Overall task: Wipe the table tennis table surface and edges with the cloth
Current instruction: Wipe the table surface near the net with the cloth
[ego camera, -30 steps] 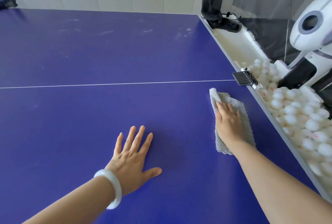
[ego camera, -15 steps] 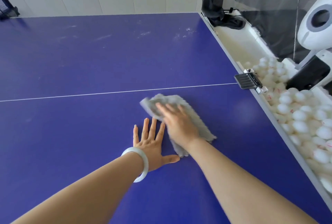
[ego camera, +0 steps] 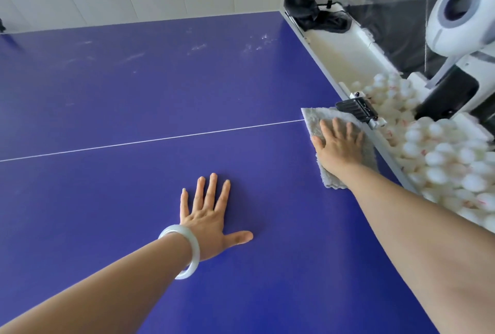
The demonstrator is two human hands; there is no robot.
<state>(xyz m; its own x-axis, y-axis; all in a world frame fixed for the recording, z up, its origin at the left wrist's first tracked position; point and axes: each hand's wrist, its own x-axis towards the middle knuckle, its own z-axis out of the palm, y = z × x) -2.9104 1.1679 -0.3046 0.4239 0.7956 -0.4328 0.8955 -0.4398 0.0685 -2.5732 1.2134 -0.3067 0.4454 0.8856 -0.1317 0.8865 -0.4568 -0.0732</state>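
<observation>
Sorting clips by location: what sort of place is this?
Probably a table tennis practice room: a blue table with a white line, a heap of white balls beside it, and what looks like a ball machine.

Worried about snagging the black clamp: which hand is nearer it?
Right. The right hand presses the cloth just beside the black clamp; the left hand lies flat, well away.

The left hand (ego camera: 211, 216) lies palm-down, fingers straight and spread toward twelve o'clock, thumb out toward three, forearm angled in from seven o'clock, while the right hand (ego camera: 338, 146), at two o'clock from it, presses flat with fingers straight, forearm angled in from five o'clock.
</observation>
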